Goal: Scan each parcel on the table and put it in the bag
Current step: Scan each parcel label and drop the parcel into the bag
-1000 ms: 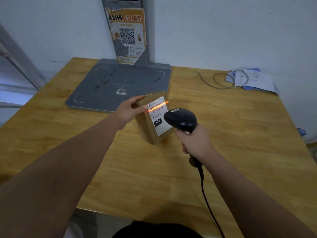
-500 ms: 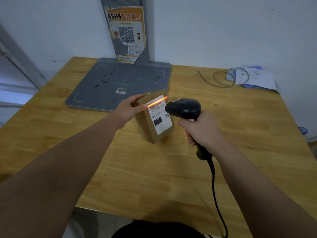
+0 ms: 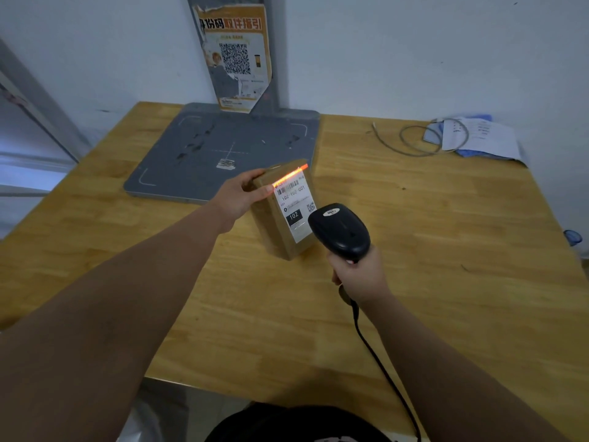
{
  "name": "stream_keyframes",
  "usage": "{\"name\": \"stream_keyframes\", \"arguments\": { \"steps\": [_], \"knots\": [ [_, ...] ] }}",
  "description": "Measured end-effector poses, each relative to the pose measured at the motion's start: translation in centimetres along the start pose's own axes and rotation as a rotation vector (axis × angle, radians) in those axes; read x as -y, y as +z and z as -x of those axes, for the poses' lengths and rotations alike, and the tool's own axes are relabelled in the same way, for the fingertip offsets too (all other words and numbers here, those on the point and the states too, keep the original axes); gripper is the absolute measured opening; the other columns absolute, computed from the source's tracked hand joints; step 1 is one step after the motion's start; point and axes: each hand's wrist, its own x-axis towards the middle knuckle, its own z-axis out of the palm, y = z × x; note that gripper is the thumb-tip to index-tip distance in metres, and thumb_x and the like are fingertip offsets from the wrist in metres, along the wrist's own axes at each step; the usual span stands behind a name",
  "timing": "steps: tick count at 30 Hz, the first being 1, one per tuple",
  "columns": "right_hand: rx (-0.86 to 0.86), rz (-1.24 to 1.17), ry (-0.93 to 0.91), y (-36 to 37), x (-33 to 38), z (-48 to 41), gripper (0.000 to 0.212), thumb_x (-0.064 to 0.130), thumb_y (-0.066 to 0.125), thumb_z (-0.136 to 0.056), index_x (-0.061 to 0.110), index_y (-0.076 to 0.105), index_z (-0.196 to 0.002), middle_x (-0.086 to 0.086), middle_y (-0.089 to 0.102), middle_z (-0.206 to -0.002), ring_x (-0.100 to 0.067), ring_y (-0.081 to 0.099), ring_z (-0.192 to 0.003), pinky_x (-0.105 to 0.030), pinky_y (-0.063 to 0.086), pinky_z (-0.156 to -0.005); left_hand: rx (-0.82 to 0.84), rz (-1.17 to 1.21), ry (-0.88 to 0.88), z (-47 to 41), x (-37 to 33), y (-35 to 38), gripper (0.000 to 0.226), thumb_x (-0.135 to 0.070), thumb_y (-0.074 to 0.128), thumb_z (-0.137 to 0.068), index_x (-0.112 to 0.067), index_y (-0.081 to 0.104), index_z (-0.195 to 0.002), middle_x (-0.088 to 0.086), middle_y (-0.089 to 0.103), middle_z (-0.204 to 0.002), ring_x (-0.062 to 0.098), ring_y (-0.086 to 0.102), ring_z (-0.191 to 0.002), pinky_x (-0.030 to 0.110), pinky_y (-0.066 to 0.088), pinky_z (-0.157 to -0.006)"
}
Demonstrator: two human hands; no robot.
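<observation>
The left arm stretches to mid-frame, where the left hand (image 3: 237, 199) grips the top edge of the parcel (image 3: 269, 226), which stands upright on the table (image 3: 430, 266); its fingertips are hidden behind. Just right, the right hand (image 3: 360, 277) is curled round the scanner (image 3: 341, 231), burying its handle. The scanner's head covers the label's lower corner.
</observation>
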Motion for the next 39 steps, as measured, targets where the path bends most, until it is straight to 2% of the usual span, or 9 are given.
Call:
{"name": "stream_keyframes", "arguments": {
  "steps": [10,17,21,24,28,31,34,36,39],
  "knots": [
    [-0.003,0.003,-0.008,0.8,-0.4,-1.1,0.007,0.003,0.065,-0.08,-0.003,0.063,-0.084,-0.005,0.047,-0.055,-0.021,0.046,-0.054,-0.033,0.043,-0.052,-0.01,0.053,-0.041,-0.6,0.3,0.0,0.054,-0.025,0.07,-0.087,-0.023,0.05,-0.138,0.006,0.054,-0.13,0.024,0.052,-0.123,0.043,0.042,-0.108],
    [0.057,-0.049,0.018,0.3,-0.2,-0.9,0.006,0.005,0.064,-0.086,-0.001,0.063,-0.082,-0.003,0.05,-0.048,-0.01,0.047,-0.038,-0.021,0.043,-0.043,-0.035,-0.01,-0.037,0.8,0.2,0.6,0.054,-0.031,0.068,-0.089,-0.026,0.047,-0.139,0.001,0.051,-0.13,0.022,0.049,-0.123,0.042,0.042,-0.106],
    [0.117,-0.048,0.01,0.6,0.2,-0.2,0.016,0.013,0.064,-0.089,0.006,0.059,-0.075,0.006,0.053,-0.042,-0.009,0.05,-0.04,-0.019,0.045,-0.046,-0.108,-0.073,0.007,3.8,0.3,1.7,0.053,-0.031,0.062,-0.093,-0.023,0.042,-0.142,-0.007,0.048,-0.121,0.008,0.048,-0.105,0.011,0.042,-0.073],
    [0.142,-0.055,-0.004,1.8,0.6,0.8,0.019,0.015,0.065,-0.088,0.007,0.058,-0.072,0.004,0.052,-0.044,-0.011,0.051,-0.041,-0.023,0.047,-0.047,-0.167,-0.04,0.017,6.2,1.2,1.8,0.051,-0.033,0.06,-0.094,-0.023,0.042,-0.141,-0.011,0.047,-0.115,-0.001,0.048,-0.093,0.005,0.04,-0.061],
    [0.168,-0.111,0.011,4.4,1.6,2.9,0.016,0.014,0.067,-0.086,0.011,0.058,-0.073,-0.002,0.053,-0.053,-0.014,0.052,-0.043,-0.027,0.046,-0.046,-0.275,0.045,0.014,8.8,2.6,-0.4,0.056,-0.042,0.064,-0.09,-0.023,0.046,-0.139,-0.006,0.052,-0.119,0.003,0.055,-0.099,0.008,0.043,-0.075],
    [0.184,-0.17,0.036,7.0,2.4,4.6,0.018,0.013,0.068,-0.086,0.007,0.059,-0.072,-0.005,0.054,-0.055,-0.017,0.052,-0.045,-0.029,0.045,-0.047,-0.353,0.093,-0.016,11.6,4.2,-3.6,0.077,-0.066,0.067,-0.07,-0.032,0.047,-0.136,0.003,0.045,-0.135,0.015,0.054,-0.113,0.027,0.046,-0.093],
    [0.207,-0.252,0.072,10.3,3.0,6.9,0.016,0.016,0.069,-0.087,0.004,0.063,-0.078,-0.005,0.058,-0.059,-0.02,0.055,-0.05,-0.032,0.048,-0.051,-0.452,0.13,-0.038,15.4,6.2,-7.5,0.086,-0.076,0.062,-0.062,-0.036,0.044,-0.136,0.004,0.044,-0.134,0.017,0.052,-0.115,0.033,0.045,-0.097],
    [0.248,-0.299,0.113,13.0,3.2,8.8,0.018,0.019,0.07,-0.087,0.001,0.066,-0.091,-0.01,0.064,-0.071,-0.021,0.062,-0.061,-0.032,0.054,-0.055,-0.524,0.144,-0.054,18.4,8.1,-10.5,0.084,-0.077,0.06,-0.062,-0.036,0.045,-0.134,0.004,0.045,-0.134,0.018,0.052,-0.114,0.034,0.046,-0.097],
    [0.314,-0.294,0.168,17.6,3.4,12.3,0.025,0.02,0.07,-0.087,0.004,0.064,-0.105,-0.011,0.067,-0.093,-0.016,0.065,-0.078,-0.021,0.054,-0.052,-0.629,0.144,-0.099,23.5,11.6,-15.2,0.077,-0.068,0.064,-0.073,-0.028,0.044,-0.136,0.006,0.045,-0.135,0.019,0.053,-0.114,0.032,0.044,-0.095]
  ]
}}
